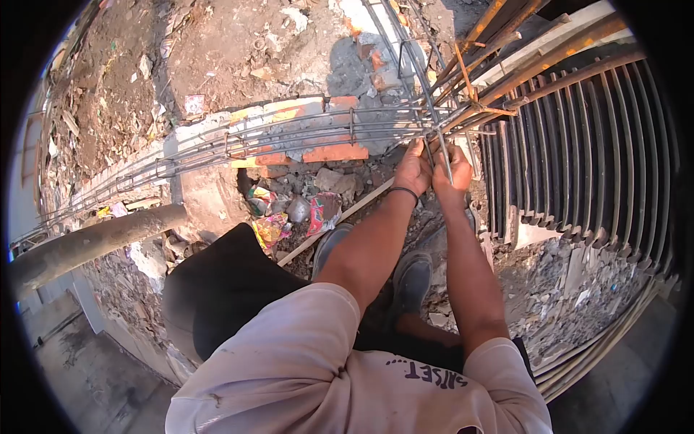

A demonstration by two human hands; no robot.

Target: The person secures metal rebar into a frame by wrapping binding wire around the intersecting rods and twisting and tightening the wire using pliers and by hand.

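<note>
At the right of upper centre in the frame, a person's two bare hands meet side by side where steel bars [436, 124] cross. The right hand [453, 172] curls about a dark, thin bar [445, 160] that slants down over it; the left hand [413, 171] has its fingers bent at the crossing, though whether they pinch anything cannot be told. A dark band [404, 191] circles the left wrist.

From the crossing, a long reinforcement cage [289, 132] stretches to the left edge, passing above orange bricks [335, 153] and grey mortar. Rusty bars [571, 56] fan toward the upper right, over a row of dark ribbed pieces [578, 145].

Below the cage, near the centre, colourful wrappers [272, 230] lie among rubble beside a pale strip [372, 200] that runs diagonally toward the hands. Dark shoes [413, 278] stand beneath the forearms, and a light shirt [426, 380] fills the lower centre. A thick pipe [94, 244] lies at the left, and broken stone [538, 307] covers the ground at lower right.
</note>
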